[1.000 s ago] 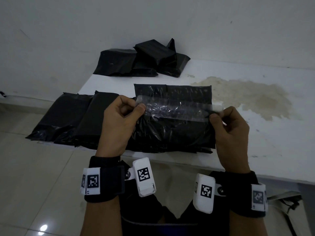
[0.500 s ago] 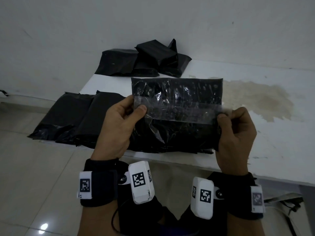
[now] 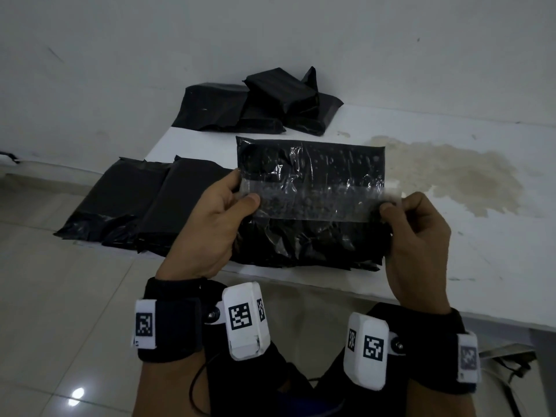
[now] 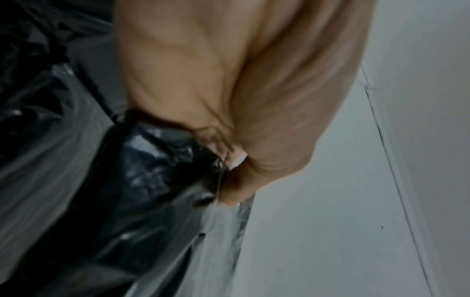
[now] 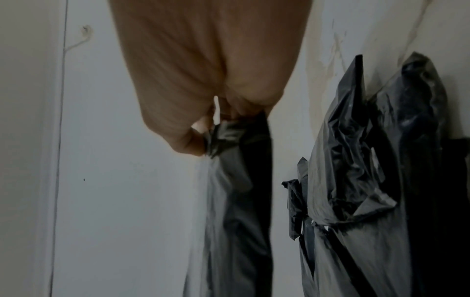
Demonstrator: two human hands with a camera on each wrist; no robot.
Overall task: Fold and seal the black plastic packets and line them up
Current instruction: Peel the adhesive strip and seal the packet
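packet (image 3: 310, 164) raised upright off table (image 3: 451, 266) since a second ago; clear strip (image 3: 313, 203) stretched across front, left hand (image 3: 210, 224) and right hand (image 3: 418, 233) pinching its ends; adhesive exposed, flap fold judged next

Both wrist views are blurring; the left hand (image 3: 210, 224) and right hand (image 3: 418, 236) are hiding the held packet's (image 3: 310, 164) side edges and their own fingers
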